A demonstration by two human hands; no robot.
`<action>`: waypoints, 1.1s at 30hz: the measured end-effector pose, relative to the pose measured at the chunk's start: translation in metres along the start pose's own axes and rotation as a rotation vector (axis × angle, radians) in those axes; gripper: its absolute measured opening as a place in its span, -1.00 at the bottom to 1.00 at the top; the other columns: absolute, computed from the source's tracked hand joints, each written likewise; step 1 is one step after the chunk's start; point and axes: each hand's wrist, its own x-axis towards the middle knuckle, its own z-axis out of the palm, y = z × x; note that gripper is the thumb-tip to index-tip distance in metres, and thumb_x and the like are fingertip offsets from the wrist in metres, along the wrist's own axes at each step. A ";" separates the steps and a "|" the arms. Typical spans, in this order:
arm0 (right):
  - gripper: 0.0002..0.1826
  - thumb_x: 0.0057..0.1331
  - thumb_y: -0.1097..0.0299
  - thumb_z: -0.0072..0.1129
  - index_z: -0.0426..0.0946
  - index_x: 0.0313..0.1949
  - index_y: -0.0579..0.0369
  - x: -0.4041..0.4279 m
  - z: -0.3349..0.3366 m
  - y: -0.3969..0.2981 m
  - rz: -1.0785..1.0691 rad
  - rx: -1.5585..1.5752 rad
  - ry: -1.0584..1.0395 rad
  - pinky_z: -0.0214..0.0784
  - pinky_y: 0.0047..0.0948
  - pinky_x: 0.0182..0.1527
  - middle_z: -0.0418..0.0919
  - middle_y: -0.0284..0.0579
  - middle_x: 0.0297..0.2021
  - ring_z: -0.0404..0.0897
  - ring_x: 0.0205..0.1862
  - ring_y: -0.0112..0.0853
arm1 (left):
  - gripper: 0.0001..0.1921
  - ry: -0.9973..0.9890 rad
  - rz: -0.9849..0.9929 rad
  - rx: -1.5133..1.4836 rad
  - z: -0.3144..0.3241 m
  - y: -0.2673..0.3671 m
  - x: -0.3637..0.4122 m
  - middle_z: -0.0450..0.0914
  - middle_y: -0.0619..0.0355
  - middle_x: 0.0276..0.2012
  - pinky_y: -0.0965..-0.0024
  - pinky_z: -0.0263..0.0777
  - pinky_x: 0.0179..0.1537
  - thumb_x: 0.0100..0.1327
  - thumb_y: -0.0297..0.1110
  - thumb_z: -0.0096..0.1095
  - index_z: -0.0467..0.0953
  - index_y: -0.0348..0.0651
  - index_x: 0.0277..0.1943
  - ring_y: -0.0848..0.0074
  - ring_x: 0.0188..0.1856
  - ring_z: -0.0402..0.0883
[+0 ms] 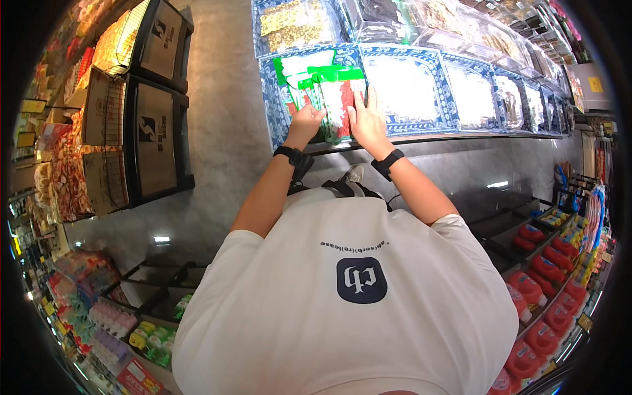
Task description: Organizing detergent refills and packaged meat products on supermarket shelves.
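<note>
Several flat plastic bags with green tops and red contents lie in a compartment lined with blue-and-white patterned cloth. My left hand (305, 123) has curled fingers at the left edge of the front bag (341, 101); the exact grip is partly hidden. Against that bag's right side rests my right hand (369, 121), its fingers extended and somewhat apart. Another green-topped bag (286, 71) lies partly beneath, further left. Both wrists wear black bands.
To the right runs a row of cloth-lined compartments (449, 91), some washed out by glare. Clear bins (424, 22) stand behind them. Black-framed display crates (157, 138) line the aisle (222, 98) at left. Red bottles (543, 335) fill a low shelf at lower right.
</note>
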 end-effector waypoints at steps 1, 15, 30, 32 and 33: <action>-0.36 0.30 0.27 0.12 0.19 0.33 0.13 0.000 -0.005 -0.002 -0.031 0.053 -0.006 0.11 -0.03 0.30 0.12 0.47 0.27 0.18 0.27 0.29 | -0.62 0.037 0.015 0.041 0.002 -0.002 0.001 0.53 0.09 -0.49 0.32 0.40 -0.37 0.19 -0.11 0.33 0.45 -0.31 -0.24 0.41 -0.45 0.51; -0.17 0.18 -0.01 0.27 0.17 0.37 0.00 0.000 -0.001 -0.006 -0.190 -0.038 -0.112 -0.04 0.09 0.35 0.02 0.41 0.34 0.02 0.36 0.32 | -0.33 0.264 0.059 0.204 0.017 -0.018 -0.001 0.45 -0.36 0.09 0.16 0.31 0.19 0.18 0.03 0.22 0.42 -0.41 0.16 -0.04 0.15 0.44; -0.20 0.15 0.14 0.33 0.20 0.33 0.08 0.002 0.000 -0.007 -0.150 0.132 -0.035 0.06 -0.03 0.32 0.09 0.40 0.31 0.16 0.32 0.21 | -0.57 -0.272 -0.279 -0.010 -0.036 0.006 -0.020 0.66 -0.08 -0.19 0.30 0.48 -0.09 0.21 -0.25 0.19 0.47 -0.37 0.06 0.29 -0.17 0.64; -0.29 0.21 0.26 0.27 0.21 0.32 0.07 0.007 0.012 0.008 -0.118 0.249 0.007 0.06 -0.07 0.33 0.13 0.42 0.28 0.18 0.31 0.20 | -0.60 -0.194 -0.221 0.157 -0.025 -0.008 -0.016 0.62 -0.14 -0.11 0.24 0.46 -0.05 0.23 -0.25 0.17 0.49 -0.37 0.03 0.20 -0.07 0.60; -0.29 0.21 0.26 0.27 0.21 0.32 0.07 0.010 0.013 0.012 -0.116 0.246 0.008 0.06 -0.07 0.33 0.13 0.42 0.28 0.18 0.31 0.20 | -0.62 -0.121 -0.158 0.326 -0.023 -0.003 -0.016 0.59 -0.21 -0.02 0.18 0.43 0.00 0.25 -0.25 0.15 0.50 -0.38 0.00 0.12 0.02 0.56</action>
